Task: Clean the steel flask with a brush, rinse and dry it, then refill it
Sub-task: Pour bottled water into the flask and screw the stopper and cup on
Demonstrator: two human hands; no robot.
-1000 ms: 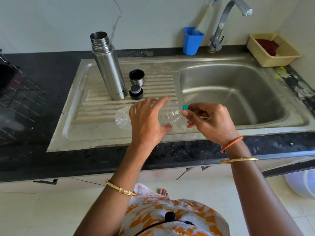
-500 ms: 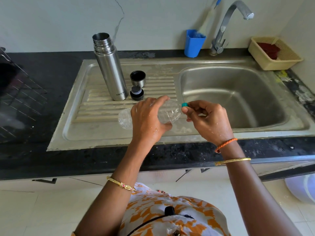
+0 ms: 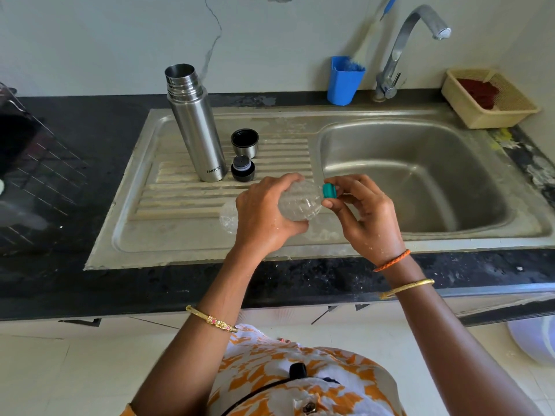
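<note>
From the head view, the steel flask (image 3: 196,124) stands upright and uncapped on the ribbed drainboard (image 3: 186,202) of the sink (image 3: 414,175), with its steel cup lid (image 3: 244,143) mouth-up just beside it and the black stopper (image 3: 242,171) in front of that lid. The left hand (image 3: 264,217) is wrapped around the middle of a clear plastic bottle (image 3: 300,202), which lies roughly level above the drainboard, neck pointing toward the basin. The right hand (image 3: 366,214) pinches the bottle's teal cap (image 3: 329,190) between thumb and fingertips. Both hands look wet. The bottle brush (image 3: 365,43) leans in the blue cup (image 3: 345,81) by the tap (image 3: 411,46), and a cream basket (image 3: 489,99) sits on the black counter (image 3: 75,283) at the far right. Judging by this layout, the step in hand is opening the bottle so the flask can be refilled. To do it well, the left hand should grip firmly but without squeezing, since the thin crinkled wall will give and push water out once the cap loosens. Tilting the neck upward before the final turn would prevent a spill. With wet fingers the cap may slip, so a fuller pinch helps. How much water the bottle holds cannot be told. The flask's narrow mouth calls for a slow, close pour, with the flask steadied on the ribs.
</note>
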